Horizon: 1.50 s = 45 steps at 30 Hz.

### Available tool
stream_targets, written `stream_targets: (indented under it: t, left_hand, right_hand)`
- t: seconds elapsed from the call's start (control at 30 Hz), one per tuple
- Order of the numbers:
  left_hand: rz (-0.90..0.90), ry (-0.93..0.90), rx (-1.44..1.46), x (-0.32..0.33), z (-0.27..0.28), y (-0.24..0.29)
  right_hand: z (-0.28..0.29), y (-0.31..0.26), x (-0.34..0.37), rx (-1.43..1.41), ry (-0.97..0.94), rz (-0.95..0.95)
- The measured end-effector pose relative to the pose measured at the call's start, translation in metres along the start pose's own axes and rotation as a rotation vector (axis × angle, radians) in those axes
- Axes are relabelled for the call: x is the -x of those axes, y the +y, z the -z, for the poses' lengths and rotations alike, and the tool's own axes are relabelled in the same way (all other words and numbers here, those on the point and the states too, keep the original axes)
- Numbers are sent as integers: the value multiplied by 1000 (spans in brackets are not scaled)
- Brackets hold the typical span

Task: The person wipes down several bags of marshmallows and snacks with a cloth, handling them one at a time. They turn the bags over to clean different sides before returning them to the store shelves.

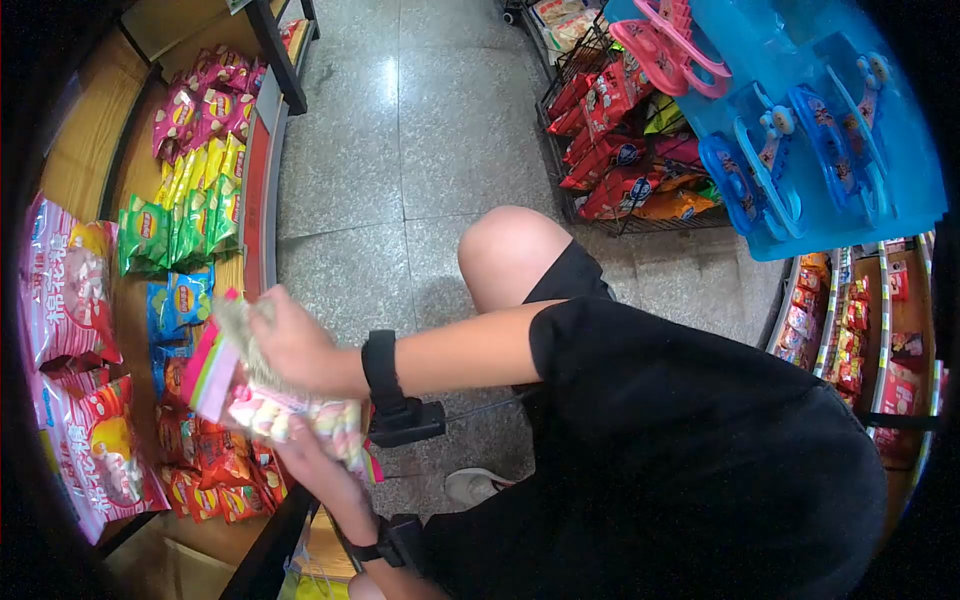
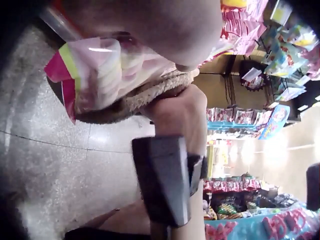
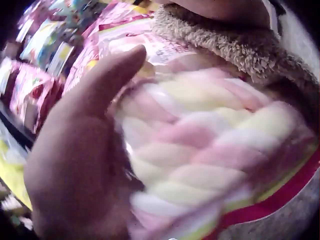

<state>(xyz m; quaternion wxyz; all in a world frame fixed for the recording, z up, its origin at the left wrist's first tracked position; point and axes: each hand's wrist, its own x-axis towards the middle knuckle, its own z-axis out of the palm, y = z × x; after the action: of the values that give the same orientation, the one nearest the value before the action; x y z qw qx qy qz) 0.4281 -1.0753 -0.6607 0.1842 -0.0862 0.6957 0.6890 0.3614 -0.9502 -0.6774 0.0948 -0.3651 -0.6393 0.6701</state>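
A clear bag of pastel twisted marshmallows with a pink edge [image 1: 262, 412] [image 2: 100, 70] [image 3: 200, 135] is tilted between both hands, beside the snack shelf. My left hand [image 1: 312, 468] [image 2: 160, 25] [image 3: 80, 150] grips it from the near side, thumb lying along the plastic. A fuzzy beige-grey cloth [image 1: 237, 325] [image 2: 160, 92] [image 3: 230, 45] is bunched in my right hand [image 1: 300, 345] [image 2: 177, 107] [image 3: 225, 10], against the bag. In the head view, part of the bag is hidden by my right hand.
Chip bags [image 1: 205, 215] fill the shelf at left, with large pink bags [image 1: 75, 285] on its outer side. A wire rack of red bags [image 1: 610, 135] and a blue panel with sandals [image 1: 815, 80] stand at upper right. Grey floor [image 1: 345, 150] lies between.
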Motion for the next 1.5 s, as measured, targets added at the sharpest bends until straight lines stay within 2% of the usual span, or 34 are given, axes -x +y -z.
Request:
stream_targets:
  t: [0.03,0.07,0.17,0.2,0.23,0.27,0.3,0.37,0.4,0.47,0.5,0.6,0.73,0.93,1.0,1.03,1.1,1.13,1.2,1.27,1.33,1.4,1.5]
  left_hand:
    - [12,26,1,-4,4,5]
    - [7,96,34,-3,5,9]
    - [80,294,4,3,3,27]
    - [40,310,-11,2,7,25]
    - [-7,330,-21,-2,14,23]
    - [-4,325,-26,-3,20,23]
    - [-2,276,45,-3,27,23]
    - [4,225,120,-3,28,22]
    - [-2,221,131,-2,26,20]
    - [-11,211,153,-1,20,17]
    - [-14,206,165,0,17,14]
    - [-31,192,189,2,10,9]
    - [-71,214,216,9,13,10]
    - [-161,288,284,19,21,14]
    - [-170,316,300,20,22,15]
    - [-126,278,314,19,17,21]
    - [-39,206,348,17,13,28]
    - [-73,140,310,12,18,24]
    - [-26,177,272,10,27,16]
    - [18,182,197,4,39,6]
    - [26,180,308,-1,44,0]
    - [33,136,446,-1,45,0]
    - [107,223,539,3,38,-1]
  right_hand:
    - [-1,0,5,-29,-33,209]
    - [-2,1,11,-29,-29,199]
    - [0,3,31,-14,-196,622]
    - [2,5,37,-12,-185,609]
    - [5,5,41,31,-236,722]
    - [7,4,47,73,-288,835]
    - [10,5,53,74,-283,831]
    - [19,3,70,68,-547,962]
    - [21,1,76,74,-546,961]
    - [22,3,87,9,-724,1160]
    - [23,4,89,17,-722,1155]
    - [13,15,80,55,-668,1400]
    - [16,11,64,71,-737,1443]
    - [20,4,55,205,-644,1406]
    - [19,-2,47,262,-579,1275]
    - [17,1,42,260,-594,1273]
    - [9,12,31,347,-461,1017]
    - [8,15,30,349,-479,1018]
    - [6,20,30,292,-452,688]
    - [6,21,37,294,-443,674]
    - [8,21,45,295,-428,658]
    - [11,19,50,378,-402,896]
    - [19,17,66,436,-541,981]
